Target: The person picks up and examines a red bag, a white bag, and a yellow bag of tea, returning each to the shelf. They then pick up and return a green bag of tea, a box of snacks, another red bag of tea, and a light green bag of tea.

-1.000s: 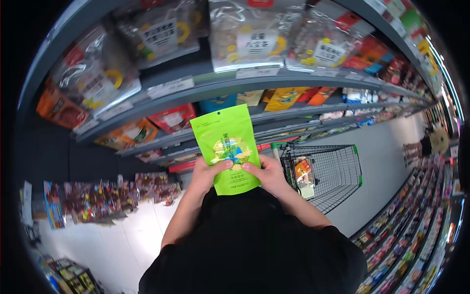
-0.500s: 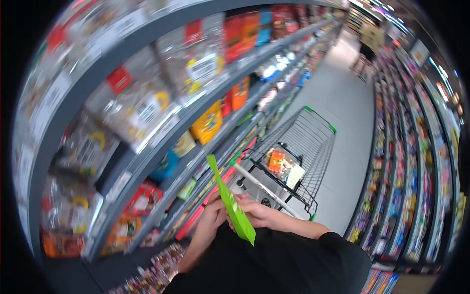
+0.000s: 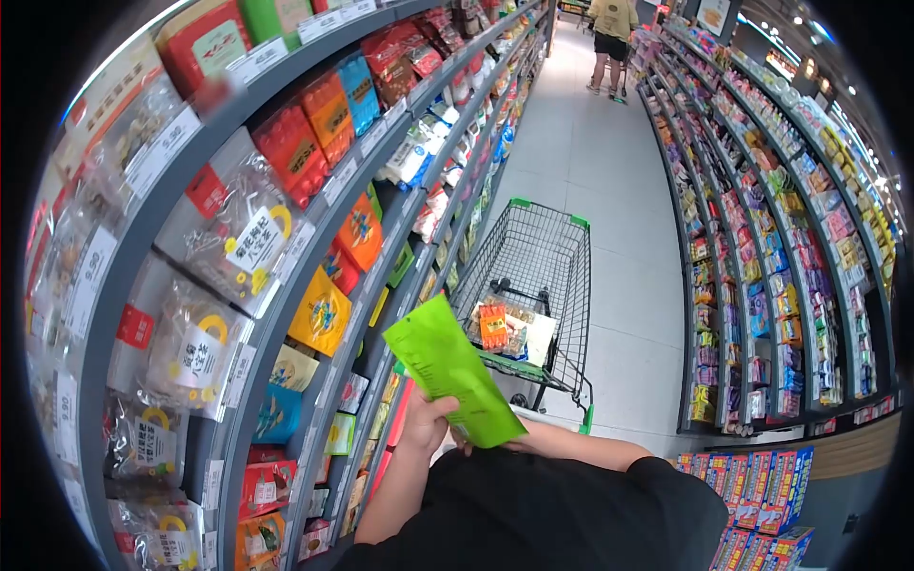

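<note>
Beside shelves (image 3: 269, 333), left hand (image 3: 425, 420), thumb over pouch (image 3: 447, 364)

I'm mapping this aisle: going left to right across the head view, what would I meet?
Clear labelled bag, yellow pouch, green pouch in the left hand, person farther down the aisle, stacked boxes.

top (image 3: 562, 509): plain black, matte | right sleeve (image 3: 678, 487): black, short, loose | forearms (image 3: 590, 447): bare | hands (image 3: 425, 419): bare
</note>
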Demonstrator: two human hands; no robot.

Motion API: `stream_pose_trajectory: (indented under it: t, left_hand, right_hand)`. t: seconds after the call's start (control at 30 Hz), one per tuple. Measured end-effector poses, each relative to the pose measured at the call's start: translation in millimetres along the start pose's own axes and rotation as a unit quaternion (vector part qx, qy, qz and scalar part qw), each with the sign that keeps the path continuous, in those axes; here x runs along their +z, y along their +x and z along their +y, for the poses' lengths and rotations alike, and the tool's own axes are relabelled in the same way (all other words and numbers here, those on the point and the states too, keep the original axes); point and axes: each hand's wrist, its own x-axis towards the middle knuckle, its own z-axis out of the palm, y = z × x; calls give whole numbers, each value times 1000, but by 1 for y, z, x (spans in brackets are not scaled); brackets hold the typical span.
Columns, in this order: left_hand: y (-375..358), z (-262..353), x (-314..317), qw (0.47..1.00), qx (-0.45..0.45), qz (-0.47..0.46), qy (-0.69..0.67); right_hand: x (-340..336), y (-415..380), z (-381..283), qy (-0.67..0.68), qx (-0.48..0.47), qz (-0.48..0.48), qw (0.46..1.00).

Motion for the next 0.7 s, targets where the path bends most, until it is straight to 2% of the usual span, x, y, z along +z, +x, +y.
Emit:
stream_pose_trajectory:
  t: [0.03,0.07,0.1,0.13,0.17,0.2,0.27,0.37,0.4,0.43,0.47,0.53,0.67,0.7]
  left_hand:
    - [7,-1,4,1000,0,-1,2]
    - [14,-2,7,997,51,50,-17]
    - [21,-3,10,989,102,102,-36]
    - [24,-4,5,989,104,102,-33]
    - [25,-4,-7,989,70,108,-74]
    - [27,-4,-16,986,36,114,-116]
    - [36,-5,-17,987,37,118,-107]
    - [59,-8,-6,987,45,123,-94]
    - [68,-11,-4,986,45,129,-95]
    - [77,-13,-2,985,46,135,-96]
    - [87,-13,7,985,48,137,-94]
    - [103,-12,26,987,54,125,-88]
    - [131,-21,25,989,89,115,-37]
    - [138,-24,29,986,95,130,-49]
  right_hand:
    - [-30,3,6,-272,-118,89,951]
    - [-50,2,6,-517,-226,170,808]
    - [-60,-2,-3,-517,-228,168,808]
    - [-71,-6,-13,-563,-95,235,786]
    - [-81,-9,-21,-596,40,295,746]
    - [-94,-10,-23,-595,38,292,748]
    - [-117,-13,-19,-647,3,292,704]
    - [-141,-6,-34,-667,28,246,703]
    - [-153,-2,-36,-687,41,218,692]
    - [-167,3,-40,-681,102,198,698]
    - [-183,8,-43,-681,101,196,699]
    - [-214,19,-49,-712,181,147,663]
    - [-246,21,-77,-741,193,142,628]
    - [-249,18,-80,-762,155,158,608]
